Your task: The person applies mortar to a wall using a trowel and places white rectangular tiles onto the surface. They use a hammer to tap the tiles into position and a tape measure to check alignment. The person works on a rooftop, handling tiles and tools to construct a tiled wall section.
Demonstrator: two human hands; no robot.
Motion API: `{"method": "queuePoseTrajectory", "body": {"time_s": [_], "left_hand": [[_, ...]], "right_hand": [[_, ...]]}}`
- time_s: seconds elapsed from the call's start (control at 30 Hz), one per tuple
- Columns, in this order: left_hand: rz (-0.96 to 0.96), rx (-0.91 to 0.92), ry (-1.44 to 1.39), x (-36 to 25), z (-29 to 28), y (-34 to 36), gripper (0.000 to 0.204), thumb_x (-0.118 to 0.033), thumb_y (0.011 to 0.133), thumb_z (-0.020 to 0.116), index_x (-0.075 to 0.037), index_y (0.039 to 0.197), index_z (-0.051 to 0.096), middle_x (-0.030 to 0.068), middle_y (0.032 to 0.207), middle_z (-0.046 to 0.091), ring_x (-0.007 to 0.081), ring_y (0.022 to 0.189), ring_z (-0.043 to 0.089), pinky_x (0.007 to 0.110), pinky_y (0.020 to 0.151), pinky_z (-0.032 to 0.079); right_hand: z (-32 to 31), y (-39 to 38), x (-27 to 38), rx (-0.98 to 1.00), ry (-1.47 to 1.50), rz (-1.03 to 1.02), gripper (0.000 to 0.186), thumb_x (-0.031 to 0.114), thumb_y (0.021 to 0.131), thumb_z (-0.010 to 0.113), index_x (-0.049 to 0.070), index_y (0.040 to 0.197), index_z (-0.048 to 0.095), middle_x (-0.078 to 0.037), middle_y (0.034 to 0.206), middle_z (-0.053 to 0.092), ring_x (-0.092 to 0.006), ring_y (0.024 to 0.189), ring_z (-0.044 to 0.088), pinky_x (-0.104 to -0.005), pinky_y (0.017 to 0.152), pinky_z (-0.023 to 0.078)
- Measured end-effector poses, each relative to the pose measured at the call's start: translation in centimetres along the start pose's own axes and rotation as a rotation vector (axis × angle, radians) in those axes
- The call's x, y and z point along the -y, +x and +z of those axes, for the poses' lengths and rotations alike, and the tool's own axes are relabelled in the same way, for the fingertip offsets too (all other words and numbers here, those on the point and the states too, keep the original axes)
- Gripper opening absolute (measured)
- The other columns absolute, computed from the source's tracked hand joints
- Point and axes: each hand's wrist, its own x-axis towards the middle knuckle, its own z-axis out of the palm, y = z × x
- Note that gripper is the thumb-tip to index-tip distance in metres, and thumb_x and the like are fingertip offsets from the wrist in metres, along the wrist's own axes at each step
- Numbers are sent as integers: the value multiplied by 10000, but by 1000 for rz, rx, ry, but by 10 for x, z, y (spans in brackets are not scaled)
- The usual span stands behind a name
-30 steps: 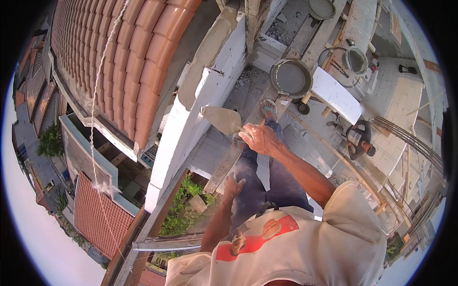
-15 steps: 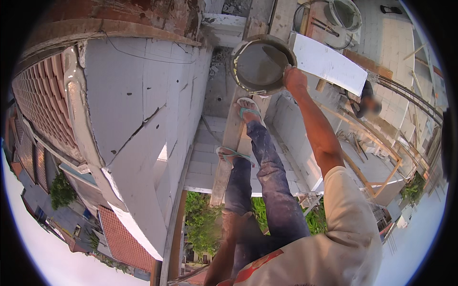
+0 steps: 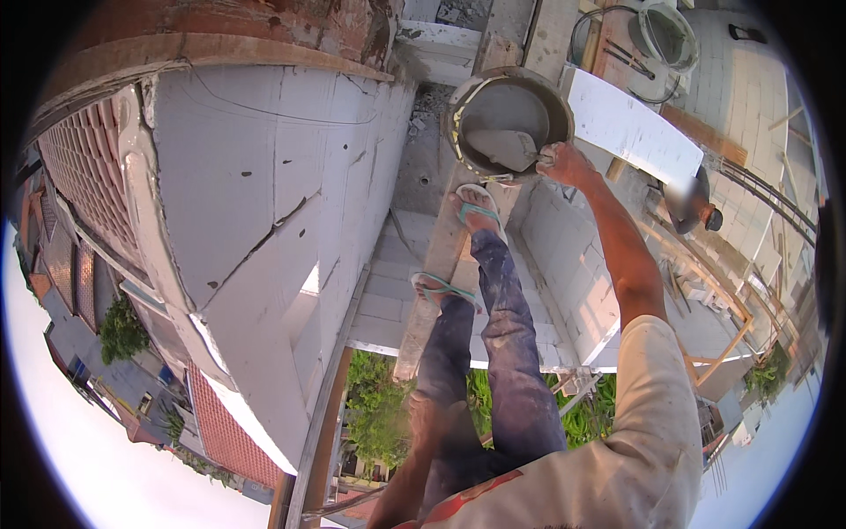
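Gripping trowel (image 3: 500, 148) w/ R hand (image 3: 567, 165), now in bucket (image 3: 555, 110), prev. outside; L hand (image 3: 428, 418) blurred, can't tell.

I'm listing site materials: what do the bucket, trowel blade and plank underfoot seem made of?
Bucket: probably dark plastic, matte, with a thick, pale-smeared rim. Trowel blade: likely metal, flat and thin-looking, dulled by grey coating. Plank: apparently rough, unfinished wood, brownish and worn-looking.
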Motion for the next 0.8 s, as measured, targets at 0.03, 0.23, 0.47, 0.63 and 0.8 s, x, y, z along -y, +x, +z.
{"method": "queuePoseTrajectory", "body": {"time_s": [0.03, 0.23, 0.47, 0.63, 0.8], "left_hand": [[0, -8, 2, 1, 1, 0, 1065, -560, 650, 909, 86, 1311, 379, 290, 1290, 547, 444, 1232, 569, 505, 1017, 494], [200, -73, -161, 39, 4, -9, 932, -550, 783, 823, 78, 1324, 398, 348, 1261, 575, 488, 1220, 577, 534, 1014, 488], [434, -132, -431, 105, 11, -21, 772, -460, 909, 701, 49, 1441, 465, 325, 1346, 580, 473, 1285, 548, 508, 1067, 464], [477, -168, -668, 139, 18, -36, 639, -386, 928, 685, 66, 1365, 569, 324, 1306, 630, 430, 1260, 596, 463, 1078, 461], [394, -169, -879, 174, 37, -43, 656, -387, 932, 688, 66, 1385, 551, 302, 1277, 662, 416, 1216, 640, 455, 1050, 482]], "right_hand": [[-12, -12, 1, 38, 56, 6, 462, 413, 852, 710, 90, 1182, 731, -186, 1076, 740, -383, 1039, 700, -460, 949, 547], [-124, -109, 61, 19, 237, -173, 411, 338, 846, 743, 47, 1134, 721, -230, 1010, 731, -390, 981, 705, -448, 861, 549], [-294, -214, 259, 153, 153, -556, 379, 311, 873, 700, -15, 1064, 689, -257, 936, 703, -419, 891, 696, -464, 791, 539], [-316, -232, 395, -85, -45, -1003, 337, 290, 880, 676, 14, 1071, 700, -174, 1063, 735, -385, 966, 699, -451, 869, 563], [-282, -238, 512, -295, -338, -1329, 198, 216, 852, 673, 86, 998, 706, -68, 1015, 703, -281, 987, 696, -413, 889, 563]]}}
